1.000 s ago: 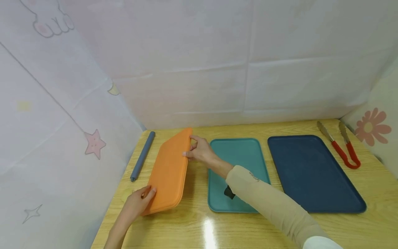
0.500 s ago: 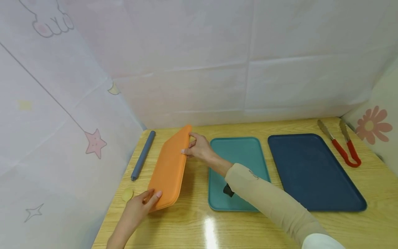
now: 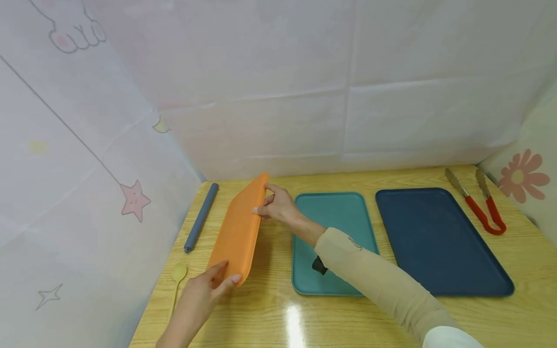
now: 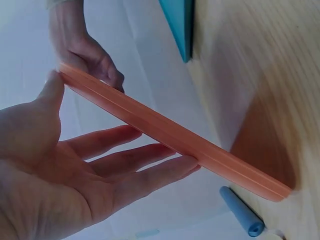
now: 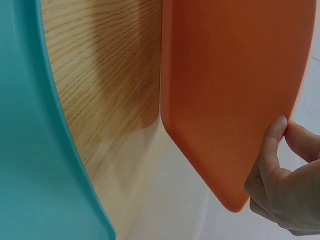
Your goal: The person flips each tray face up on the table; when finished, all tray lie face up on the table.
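An orange tray stands steeply tilted on the wooden table, its right long edge raised. My right hand pinches that raised edge near the far end, with thumb and fingers on it in the right wrist view. At the near end is my left hand. In the left wrist view its fingers lie straight against the face of the tray, and the thumb is by the raised corner. The tray's rimmed inner face is turned to the right. A shadow falls under the tray.
A teal tray lies in the middle, partly under my right forearm. To its right is a navy tray, then tongs with red handles. A blue-grey rod and yellow spoon lie left. Fabric walls enclose the table.
My left hand has shifted right and slightly up along the tray's near end, uncovering the yellow spoon. The tray has tilted a little steeper. My right hand keeps its pinch, slightly higher.
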`<action>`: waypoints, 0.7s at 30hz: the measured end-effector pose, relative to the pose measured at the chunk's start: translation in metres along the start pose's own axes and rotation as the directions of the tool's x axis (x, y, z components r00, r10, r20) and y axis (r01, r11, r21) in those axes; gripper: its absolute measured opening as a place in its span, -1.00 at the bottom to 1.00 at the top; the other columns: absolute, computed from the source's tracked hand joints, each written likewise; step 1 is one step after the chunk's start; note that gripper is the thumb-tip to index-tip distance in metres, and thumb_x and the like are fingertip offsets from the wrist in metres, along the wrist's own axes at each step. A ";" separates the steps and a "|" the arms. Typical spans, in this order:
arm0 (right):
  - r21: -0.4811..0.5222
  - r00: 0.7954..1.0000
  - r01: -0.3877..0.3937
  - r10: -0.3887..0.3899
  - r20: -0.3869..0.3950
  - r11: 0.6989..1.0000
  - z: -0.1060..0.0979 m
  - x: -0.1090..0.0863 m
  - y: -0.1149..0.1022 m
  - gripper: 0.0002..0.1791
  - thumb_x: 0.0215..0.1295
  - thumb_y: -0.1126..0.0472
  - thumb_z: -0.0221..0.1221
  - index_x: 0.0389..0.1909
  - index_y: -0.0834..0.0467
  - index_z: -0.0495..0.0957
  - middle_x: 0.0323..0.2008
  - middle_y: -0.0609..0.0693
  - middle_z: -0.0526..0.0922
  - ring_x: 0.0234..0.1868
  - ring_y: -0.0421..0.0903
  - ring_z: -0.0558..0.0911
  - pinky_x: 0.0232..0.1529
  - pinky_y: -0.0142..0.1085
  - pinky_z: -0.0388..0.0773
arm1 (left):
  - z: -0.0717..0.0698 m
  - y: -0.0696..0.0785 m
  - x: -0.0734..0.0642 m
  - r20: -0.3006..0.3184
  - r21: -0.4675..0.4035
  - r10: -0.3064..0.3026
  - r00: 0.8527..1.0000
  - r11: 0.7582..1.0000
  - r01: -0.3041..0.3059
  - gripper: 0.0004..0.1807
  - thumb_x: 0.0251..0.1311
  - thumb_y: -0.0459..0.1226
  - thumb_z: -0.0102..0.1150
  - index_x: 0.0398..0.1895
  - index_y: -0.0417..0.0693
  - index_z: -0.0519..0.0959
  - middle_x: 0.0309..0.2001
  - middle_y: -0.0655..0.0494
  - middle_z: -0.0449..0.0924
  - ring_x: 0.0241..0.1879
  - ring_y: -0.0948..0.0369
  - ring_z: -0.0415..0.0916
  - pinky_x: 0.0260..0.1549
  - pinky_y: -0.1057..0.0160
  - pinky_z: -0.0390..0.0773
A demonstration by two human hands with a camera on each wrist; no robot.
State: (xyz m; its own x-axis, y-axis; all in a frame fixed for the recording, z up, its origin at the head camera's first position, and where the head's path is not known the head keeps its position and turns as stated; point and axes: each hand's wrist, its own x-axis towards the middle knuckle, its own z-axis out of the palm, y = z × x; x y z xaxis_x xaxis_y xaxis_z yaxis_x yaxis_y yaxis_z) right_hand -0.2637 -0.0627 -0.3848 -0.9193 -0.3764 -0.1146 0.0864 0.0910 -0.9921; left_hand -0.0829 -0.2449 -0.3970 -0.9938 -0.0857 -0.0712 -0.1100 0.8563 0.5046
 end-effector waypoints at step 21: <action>0.005 0.999 0.032 -0.032 -0.007 0.999 0.001 -0.001 -0.010 -0.06 0.12 0.36 0.36 0.49 0.12 0.09 -0.22 0.18 0.49 -0.26 0.19 0.66 -0.32 -0.26 0.67 | 0.005 0.034 -0.022 -0.328 0.167 0.456 0.828 0.890 -0.424 -0.05 -0.32 -0.59 0.52 0.31 -0.06 0.44 0.02 -0.11 0.63 -0.20 -0.02 0.67 -0.34 0.26 0.66</action>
State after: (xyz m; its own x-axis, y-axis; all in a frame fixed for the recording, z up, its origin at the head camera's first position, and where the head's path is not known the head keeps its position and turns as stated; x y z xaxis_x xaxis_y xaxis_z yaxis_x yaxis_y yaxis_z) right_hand -0.2636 -0.0638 -0.3748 -0.9243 -0.3728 -0.0822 0.0587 0.0738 -0.9955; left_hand -0.0651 -0.2115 -0.3831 -0.8784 0.1525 0.4530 0.3267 0.8834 0.3360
